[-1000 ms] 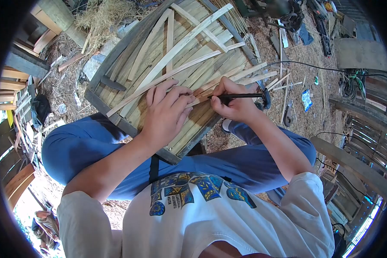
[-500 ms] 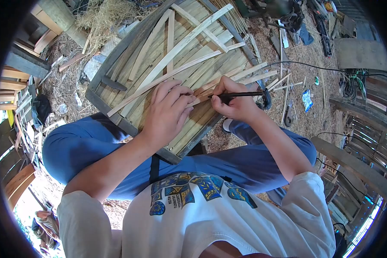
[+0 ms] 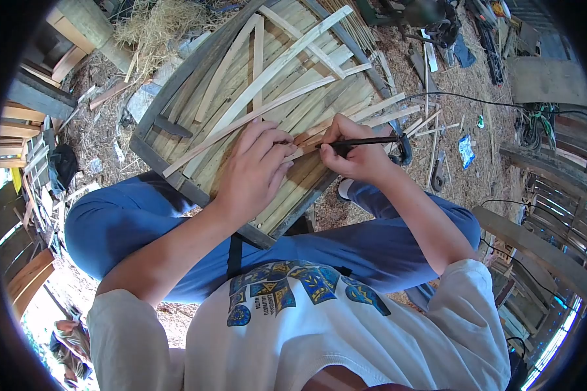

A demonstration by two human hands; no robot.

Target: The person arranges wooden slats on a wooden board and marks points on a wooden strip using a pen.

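Note:
My left hand (image 3: 254, 163) rests on a slatted wooden panel (image 3: 241, 78) with a dark frame, over my lap. Its curled fingers press a thin wooden strip (image 3: 299, 154) whose end pokes out toward the right. Pinched in my right hand (image 3: 362, 156) is a slim black pen-like tool (image 3: 377, 141), its tip right at the strip. The tool's middle is hidden by the fingers. A long pale lath (image 3: 205, 148) runs diagonally just beyond my left hand. More narrow strips (image 3: 378, 107) fan out past my right hand.
A dark wooden piece (image 3: 173, 126) lies at the panel's left side. Straw (image 3: 160, 29) is heaped behind it. To the right, a black cable (image 3: 463, 98) crosses the littered ground near a blue-white wrapper (image 3: 466, 152). Another person (image 3: 72, 345) appears at far lower left.

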